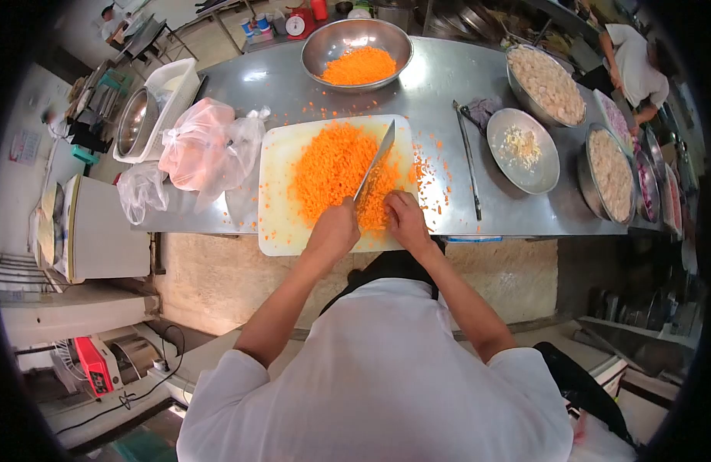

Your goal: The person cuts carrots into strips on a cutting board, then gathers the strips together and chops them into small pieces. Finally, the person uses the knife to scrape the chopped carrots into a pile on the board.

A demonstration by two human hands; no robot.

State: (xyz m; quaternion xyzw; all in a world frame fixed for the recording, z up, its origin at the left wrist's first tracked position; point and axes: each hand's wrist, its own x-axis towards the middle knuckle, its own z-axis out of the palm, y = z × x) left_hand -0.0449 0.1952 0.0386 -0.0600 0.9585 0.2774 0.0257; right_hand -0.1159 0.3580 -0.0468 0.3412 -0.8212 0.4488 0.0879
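My left hand (335,233) is closed around the handle of a kitchen knife (377,158). Its blade points away from me and lies over a heap of finely chopped carrot (328,165). The heap covers much of a white cutting board (275,219) at the table's near edge. Just right of the blade, my right hand (407,218) rests at the heap's near right side with its fingers curled down. Whatever lies under those fingertips is hidden. Carrot bits are scattered on the steel right of the board.
Behind the board stands a steel bowl (313,58) of chopped carrot. Plastic bags (198,150) and a white basket (188,81) are at left. To the right lie a long dark rod (468,158), a bowl (552,173) of minced bits and bowls of pale meat (546,81). A co-worker (632,65) stands far right.
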